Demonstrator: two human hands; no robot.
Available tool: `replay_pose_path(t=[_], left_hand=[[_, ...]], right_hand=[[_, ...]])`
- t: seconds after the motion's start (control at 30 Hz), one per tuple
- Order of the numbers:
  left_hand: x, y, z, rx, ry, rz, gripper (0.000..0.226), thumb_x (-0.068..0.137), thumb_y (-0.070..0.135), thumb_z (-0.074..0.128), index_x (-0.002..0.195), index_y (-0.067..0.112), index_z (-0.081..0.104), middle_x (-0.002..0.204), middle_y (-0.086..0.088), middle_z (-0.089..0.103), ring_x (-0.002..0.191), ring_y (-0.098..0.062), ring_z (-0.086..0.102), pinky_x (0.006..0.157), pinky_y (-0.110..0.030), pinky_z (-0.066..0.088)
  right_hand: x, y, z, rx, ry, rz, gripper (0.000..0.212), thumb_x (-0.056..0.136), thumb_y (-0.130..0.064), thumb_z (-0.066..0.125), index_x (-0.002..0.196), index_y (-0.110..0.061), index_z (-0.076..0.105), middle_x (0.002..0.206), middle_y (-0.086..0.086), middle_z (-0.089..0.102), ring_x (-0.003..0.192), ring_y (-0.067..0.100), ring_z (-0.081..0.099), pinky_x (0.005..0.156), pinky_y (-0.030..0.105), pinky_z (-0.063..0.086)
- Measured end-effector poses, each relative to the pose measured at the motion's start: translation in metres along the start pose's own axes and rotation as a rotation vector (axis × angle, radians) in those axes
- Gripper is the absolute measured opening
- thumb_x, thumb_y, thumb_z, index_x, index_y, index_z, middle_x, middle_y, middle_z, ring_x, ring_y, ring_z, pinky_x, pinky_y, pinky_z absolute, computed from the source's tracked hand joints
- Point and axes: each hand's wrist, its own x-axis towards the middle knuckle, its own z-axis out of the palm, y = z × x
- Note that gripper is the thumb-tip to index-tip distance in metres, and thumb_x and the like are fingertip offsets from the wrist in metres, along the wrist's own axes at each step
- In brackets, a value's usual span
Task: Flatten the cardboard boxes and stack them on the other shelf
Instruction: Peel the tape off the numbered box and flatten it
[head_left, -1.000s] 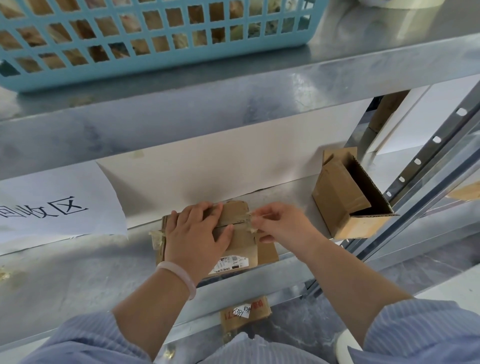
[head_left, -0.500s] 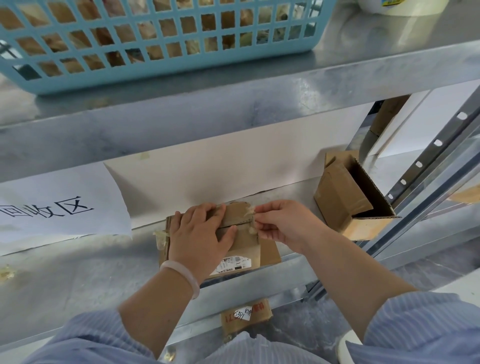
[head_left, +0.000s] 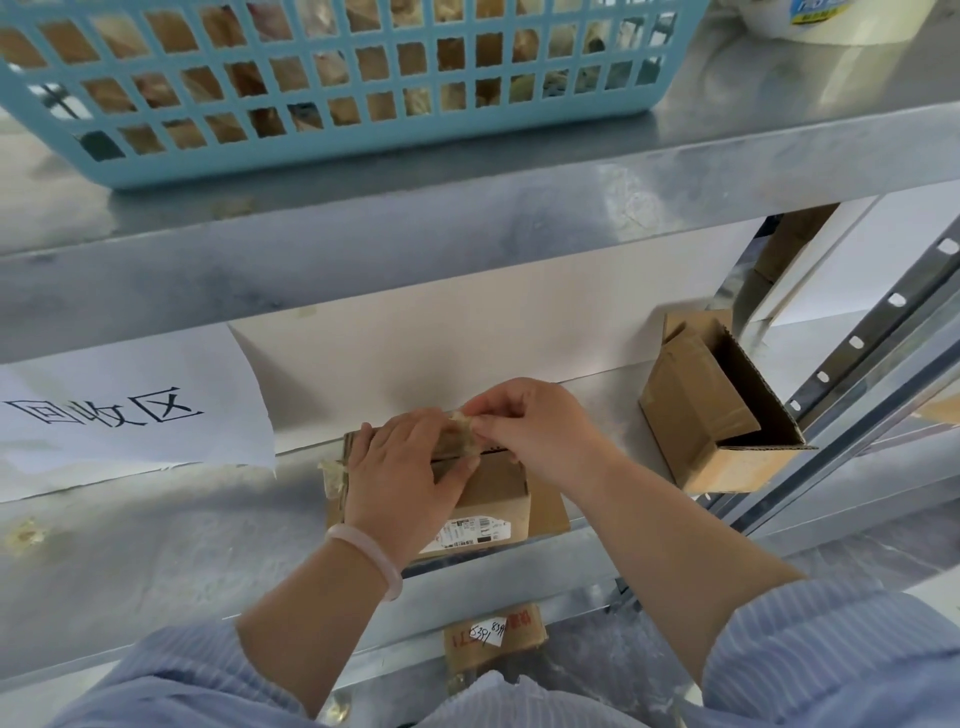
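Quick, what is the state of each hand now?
Left hand: open, pressing flat on the small box.
Right hand: pinching the tape.

Both the cardboard box (head_left: 498, 483) and the open box (head_left: 696, 415) are plain brown; the first bears a white, black-printed label (head_left: 478, 530) and a yellowish tape strip (head_left: 464, 428). The basket (head_left: 332, 104) is a light blue lattice, the shelf (head_left: 156, 545) mottled grey, the sleeve (head_left: 841, 660) blue-and-white pinstriped.
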Motion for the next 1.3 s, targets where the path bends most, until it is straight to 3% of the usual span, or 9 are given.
replay_pose_path(t=[0.23, 0.47, 0.53, 0.6, 0.73, 0.9, 1.03, 1.13, 1.3], left_hand=[[0.010, -0.004, -0.008, -0.313, -0.045, -0.068, 0.038, 0.081, 0.068, 0.022, 0.077, 0.060, 0.059, 0.090, 0.049, 0.050, 0.105, 0.014, 0.045, 0.113, -0.034, 0.007], [0.012, -0.003, -0.006, -0.359, -0.020, -0.113, 0.029, 0.073, 0.068, 0.052, 0.068, 0.044, 0.067, 0.077, 0.032, 0.062, 0.085, 0.010, 0.053, 0.109, -0.029, 0.008], [0.010, -0.005, -0.005, -0.399, 0.023, -0.157, 0.023, 0.076, 0.056, 0.063, 0.064, 0.037, 0.067, 0.070, 0.025, 0.064, 0.080, 0.008, 0.055, 0.114, -0.035, 0.013], [0.008, -0.005, -0.006, -0.394, 0.078, -0.197, 0.021, 0.078, 0.044, 0.071, 0.062, 0.032, 0.067, 0.065, 0.020, 0.063, 0.081, 0.010, 0.053, 0.108, -0.045, 0.034], [0.004, 0.001, -0.008, -0.315, 0.136, -0.145, 0.018, 0.078, 0.033, 0.074, 0.068, 0.031, 0.059, 0.066, 0.020, 0.058, 0.080, 0.000, 0.052, 0.086, -0.041, 0.047], [0.005, 0.004, -0.010, -0.100, 0.163, 0.055, 0.014, 0.081, 0.026, 0.072, 0.094, 0.030, 0.068, 0.081, 0.015, 0.067, 0.083, -0.014, 0.059, 0.090, -0.042, 0.045], [0.010, 0.006, -0.019, -0.019, 0.073, 0.261, 0.011, 0.088, 0.029, 0.064, 0.085, 0.030, 0.074, 0.079, 0.012, 0.067, 0.078, -0.013, 0.059, 0.080, -0.035, 0.046], [0.019, 0.007, -0.024, -0.074, -0.100, 0.096, 0.035, 0.092, 0.044, 0.051, 0.064, 0.025, 0.062, 0.063, 0.008, 0.058, 0.063, -0.006, 0.053, 0.066, -0.030, 0.044], [0.022, 0.012, -0.024, -0.189, -0.197, -0.103, 0.018, 0.082, 0.043, 0.067, 0.090, 0.032, 0.055, 0.080, 0.013, 0.059, 0.075, -0.002, 0.055, 0.074, -0.028, 0.049]], right_hand=[[-0.005, 0.012, 0.001, 0.178, -0.043, -0.002, 0.007, 0.084, -0.023, 0.071, 0.087, -0.029, 0.075, 0.085, -0.011, 0.074, 0.081, 0.002, 0.068, 0.070, 0.015, 0.047], [-0.005, 0.018, 0.001, -0.044, 0.038, -0.052, 0.022, 0.084, -0.026, 0.070, 0.081, -0.047, 0.072, 0.083, -0.023, 0.070, 0.080, -0.009, 0.061, 0.059, 0.003, 0.042], [-0.009, 0.023, 0.002, -0.145, 0.135, -0.136, 0.024, 0.082, -0.027, 0.072, 0.094, -0.047, 0.069, 0.089, -0.022, 0.066, 0.085, -0.011, 0.057, 0.066, 0.004, 0.044], [-0.011, 0.029, 0.002, -0.295, 0.114, -0.191, 0.044, 0.079, -0.031, 0.074, 0.119, -0.042, 0.061, 0.109, -0.024, 0.057, 0.094, -0.009, 0.053, 0.077, 0.004, 0.043], [-0.015, 0.043, 0.006, -0.557, -0.039, -0.217, 0.058, 0.083, -0.040, 0.069, 0.137, -0.028, 0.052, 0.143, -0.019, 0.040, 0.131, 0.002, 0.033, 0.109, 0.019, 0.028], [-0.015, 0.046, 0.007, -0.653, -0.007, -0.300, 0.055, 0.087, -0.043, 0.064, 0.137, -0.023, 0.054, 0.147, -0.016, 0.039, 0.136, 0.006, 0.028, 0.112, 0.023, 0.022], [-0.014, 0.049, 0.008, -0.752, 0.013, -0.388, 0.052, 0.087, -0.044, 0.062, 0.133, -0.021, 0.058, 0.145, -0.011, 0.046, 0.134, 0.013, 0.035, 0.111, 0.029, 0.022], [-0.016, 0.054, 0.010, -0.782, 0.027, -0.406, 0.057, 0.088, -0.051, 0.055, 0.138, -0.023, 0.053, 0.147, -0.011, 0.044, 0.136, 0.014, 0.035, 0.110, 0.029, 0.018], [-0.015, 0.057, 0.008, -0.807, -0.003, -0.371, 0.076, 0.083, -0.069, 0.030, 0.146, -0.028, 0.040, 0.153, -0.016, 0.032, 0.144, 0.010, 0.019, 0.119, 0.032, 0.008]])
